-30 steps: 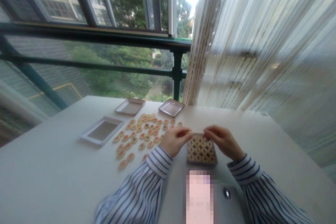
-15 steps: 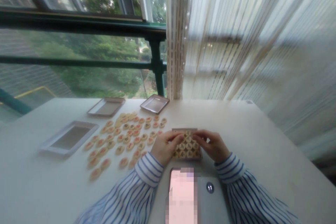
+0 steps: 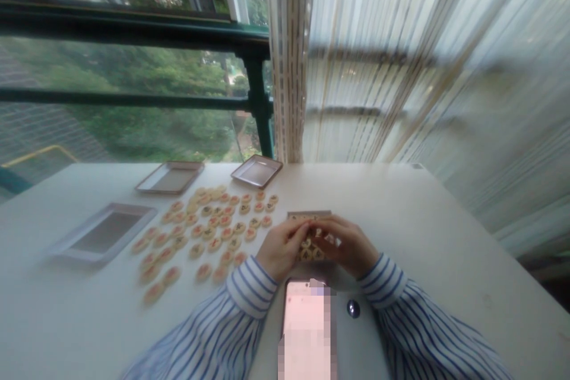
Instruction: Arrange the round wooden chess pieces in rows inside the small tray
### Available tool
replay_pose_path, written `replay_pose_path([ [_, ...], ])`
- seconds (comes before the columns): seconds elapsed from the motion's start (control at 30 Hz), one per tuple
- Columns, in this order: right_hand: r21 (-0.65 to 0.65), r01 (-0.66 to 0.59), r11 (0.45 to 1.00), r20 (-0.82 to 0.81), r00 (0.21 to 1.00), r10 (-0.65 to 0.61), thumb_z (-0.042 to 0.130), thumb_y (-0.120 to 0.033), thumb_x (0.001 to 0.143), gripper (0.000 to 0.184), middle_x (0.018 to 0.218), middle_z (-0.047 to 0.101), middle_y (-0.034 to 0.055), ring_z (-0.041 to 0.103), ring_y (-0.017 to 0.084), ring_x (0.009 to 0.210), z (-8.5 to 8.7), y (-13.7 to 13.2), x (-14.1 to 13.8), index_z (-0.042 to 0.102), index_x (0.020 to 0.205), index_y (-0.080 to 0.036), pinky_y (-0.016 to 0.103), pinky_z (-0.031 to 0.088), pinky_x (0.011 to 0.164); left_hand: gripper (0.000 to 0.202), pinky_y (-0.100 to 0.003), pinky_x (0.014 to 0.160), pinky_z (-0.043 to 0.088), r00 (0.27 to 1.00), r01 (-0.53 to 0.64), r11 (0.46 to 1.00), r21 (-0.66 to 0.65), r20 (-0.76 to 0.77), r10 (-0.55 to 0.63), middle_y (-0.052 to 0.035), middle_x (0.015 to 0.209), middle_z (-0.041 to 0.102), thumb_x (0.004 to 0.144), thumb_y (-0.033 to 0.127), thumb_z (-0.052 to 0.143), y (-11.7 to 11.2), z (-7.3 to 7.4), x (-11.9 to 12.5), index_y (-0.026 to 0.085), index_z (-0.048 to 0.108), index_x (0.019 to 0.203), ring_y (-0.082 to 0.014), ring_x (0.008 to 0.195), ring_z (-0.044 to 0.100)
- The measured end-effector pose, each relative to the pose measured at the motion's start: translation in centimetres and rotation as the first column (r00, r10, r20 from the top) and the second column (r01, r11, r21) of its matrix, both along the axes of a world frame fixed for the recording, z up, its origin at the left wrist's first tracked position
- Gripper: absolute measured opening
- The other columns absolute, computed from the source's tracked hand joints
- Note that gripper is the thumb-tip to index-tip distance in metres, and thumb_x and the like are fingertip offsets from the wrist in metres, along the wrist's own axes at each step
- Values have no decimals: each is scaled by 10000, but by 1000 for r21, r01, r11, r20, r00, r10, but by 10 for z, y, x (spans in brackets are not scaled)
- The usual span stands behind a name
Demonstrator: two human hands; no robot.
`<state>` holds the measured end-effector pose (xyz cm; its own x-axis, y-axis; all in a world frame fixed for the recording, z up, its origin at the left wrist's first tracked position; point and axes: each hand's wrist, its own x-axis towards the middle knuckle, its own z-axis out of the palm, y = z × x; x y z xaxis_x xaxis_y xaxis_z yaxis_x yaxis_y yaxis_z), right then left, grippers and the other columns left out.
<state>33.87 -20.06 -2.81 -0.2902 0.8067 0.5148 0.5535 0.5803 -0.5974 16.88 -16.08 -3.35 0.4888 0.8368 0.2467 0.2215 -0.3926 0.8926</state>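
Note:
A small tray (image 3: 310,212) lies in front of me, packed with rows of round wooden Chinese chess pieces (image 3: 306,253). Over it my left hand (image 3: 281,246) and my right hand (image 3: 351,243) come together, fingertips meeting near the tray's far part. The left thumb and fingers are pinched; whatever is between them is hidden. My right fingers curl down over the pieces, covering much of the tray's right side, and what they grip cannot be made out. Left of my hands, several loose Chinese chess pieces (image 3: 214,244) with red or dark characters lie spread on the table.
Beyond the loose pieces stand a shallow tray (image 3: 139,189) and a smaller tray (image 3: 257,184). A paler tray (image 3: 149,212) is at the left. Close to me on the white table (image 3: 445,249) lie a phone (image 3: 305,320) and a dark, shiny round object (image 3: 353,309).
My right hand has moved left over the tray, so its fingertips now meet those of my left hand. More of the packed pieces is covered. The whole view has shifted slightly.

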Motion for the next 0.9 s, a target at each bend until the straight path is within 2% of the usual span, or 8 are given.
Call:
replay_pose_path([
  [0.23, 21, 57, 998, 44, 997, -57, 554, -256, 806, 286, 954, 613, 70, 571, 129, 743, 0, 0, -1, 560, 1087, -203, 284, 481, 711, 252, -285, 697, 497, 984, -133, 987, -92, 103, 143, -58, 786, 679, 784, 353, 552, 1, 0, 7, 127, 626, 869, -170, 742, 629],
  [0.5, 31, 125, 992, 93, 987, -128, 539, -245, 807, 268, 883, 629, 40, 570, 109, 691, 6, 1, 1, 564, 1068, -192, 259, 473, 701, 237, -290, 774, 487, 996, -83, 996, -26, 28, 84, -55, 884, 695, 817, 317, 504, 4, 6, 10, 161, 648, 921, -176, 843, 630],
  [0.6, 39, 136, 990, 108, 984, -139, 541, -229, 796, 280, 912, 632, 45, 575, 111, 719, 6, 2, 3, 560, 1072, -191, 256, 471, 718, 235, -289, 801, 479, 996, -93, 995, 42, -3, 93, -44, 916, 691, 827, 301, 489, 4, 6, 9, 175, 646, 948, -167, 862, 625],
  [0.67, 39, 167, 985, 122, 978, -171, 553, -232, 785, 257, 887, 636, 40, 573, 116, 728, 4, 3, 6, 571, 1037, -187, 256, 466, 719, 230, -286, 794, 480, 987, -159, 981, 108, -20, 162, -41, 912, 688, 826, 293, 489, 4, 5, 6, 176, 643, 950, -161, 851, 622],
  [0.8, 20, 251, 968, 145, 957, -251, 562, -245, 774, 232, 838, 640, 29, 565, 108, 664, -1, 8, 18, 574, 996, -178, 245, 459, 659, 215, -307, 769, 490, 938, -309, 906, 289, -66, 341, -52, 872, 674, 819, 271, 491, 5, -1, -6, 160, 634, 934, -166, 800, 615],
  [0.9, -12, 286, 958, 165, 946, -281, 562, -262, 774, 262, 857, 648, 32, 577, 111, 672, -3, 14, 27, 565, 1022, -180, 243, 454, 645, 224, -337, 788, 493, 921, -309, 863, 400, -100, 376, -83, 913, 653, 823, 245, 464, 7, -12, -14, 141, 613, 954, -192, 874, 599],
])
